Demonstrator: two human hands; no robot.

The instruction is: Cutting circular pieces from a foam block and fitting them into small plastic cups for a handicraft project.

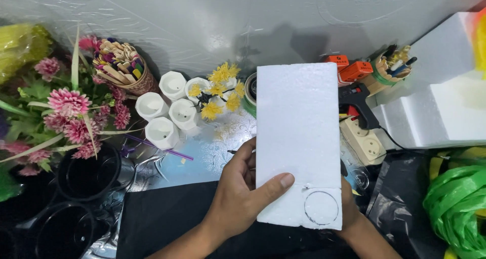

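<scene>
A: Where does the foam board (298,137) sit relative to the hands?

B: It runs away from the person, long axis pointing from the near edge of the table toward the wall. Both hands grip its near end, so nearly the whole slab lies beyond the grip. The left hand (238,193) pinches the left edge, thumb pressed flat on the top face and fingers curled behind. The right hand (349,208) is mostly hidden under the near right corner; it seems to support the board from beneath, but I cannot tell how its fingers are set.

A: Which hand is nearer the drawn circle (321,207)?

B: The right. The circle sits at the near right corner, just beside that hand; the left thumb tip ends a little short of it.

A: Counts?

B: 1 board in hand, 1 pencilled circle. Nearby: 4 white candle cups (167,110), 2 black pots (86,175), 1 glue gun (357,102), 1 power strip (365,140), 2 larger foam blocks (440,112) at the right.
</scene>
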